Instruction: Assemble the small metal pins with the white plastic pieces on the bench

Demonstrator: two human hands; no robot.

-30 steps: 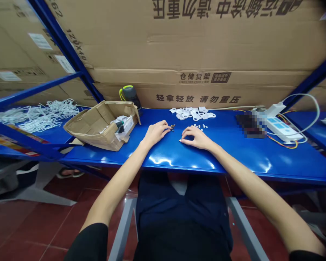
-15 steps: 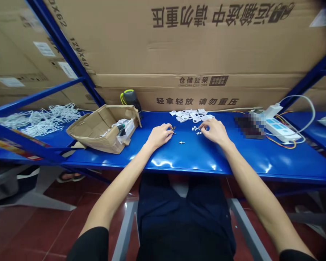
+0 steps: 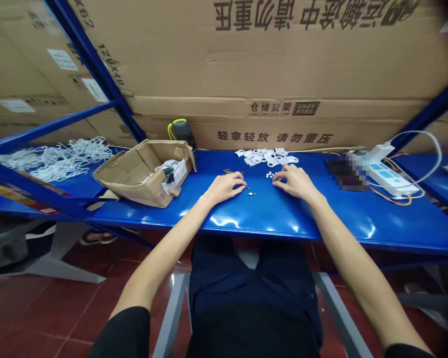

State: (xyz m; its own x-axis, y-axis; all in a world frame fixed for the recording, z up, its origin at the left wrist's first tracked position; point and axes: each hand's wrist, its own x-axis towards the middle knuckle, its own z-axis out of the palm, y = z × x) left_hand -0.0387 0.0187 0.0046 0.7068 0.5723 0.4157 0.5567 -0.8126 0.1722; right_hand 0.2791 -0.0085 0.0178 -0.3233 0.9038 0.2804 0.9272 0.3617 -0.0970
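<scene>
While left hand (image 3: 226, 189) pinches a thin pin (image 3: 248, 188) — grip closed | right hand (image 3: 295, 183) — curled by white bits (image 3: 269, 174), grip unclear

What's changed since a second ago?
The right hand released the white-collared pin, now on the table, and moved right to the small white pieces. The left hand drew back and rightward from the brown pins, a dark pin at its fingertips. Box and power strip stayed put.

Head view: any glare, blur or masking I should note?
Head view: glare streaks the front of the blue tabletop; head view: pixelation masks part of the dark object beside the power strip; head view: the small white pieces by the right hand look soft.
</scene>
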